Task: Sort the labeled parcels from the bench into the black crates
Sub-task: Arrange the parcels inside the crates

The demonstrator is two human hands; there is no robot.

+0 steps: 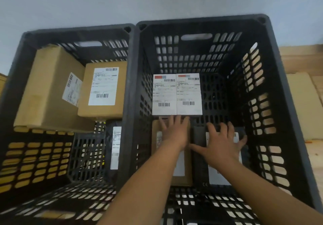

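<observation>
Two black crates are shown side by side from above: the left crate (76,31) and the right crate (202,21), into which both forearms reach. The left hand (174,132) is laid flat, fingers straight and slightly spread, on a brown parcel (182,180) lying on the crate floor. Its fingertips meet the near edges of the left white parcel (164,94) and the right white parcel (189,93), which are set edge to edge further in. The right hand (223,142) is spread wide, palm down, on a dark parcel (216,177) just beside the brown one. Nothing is pinched by either hand. The brown parcel is oblong, its white label largely hidden by the forearm. The dark parcel bears a white label, partly covered. Red and blue header marks, barcodes and unreadably fine text are seen on both white parcels. In the left crate a large brown box (50,92) is seen leaning against a smaller labelled box (103,92)
</observation>
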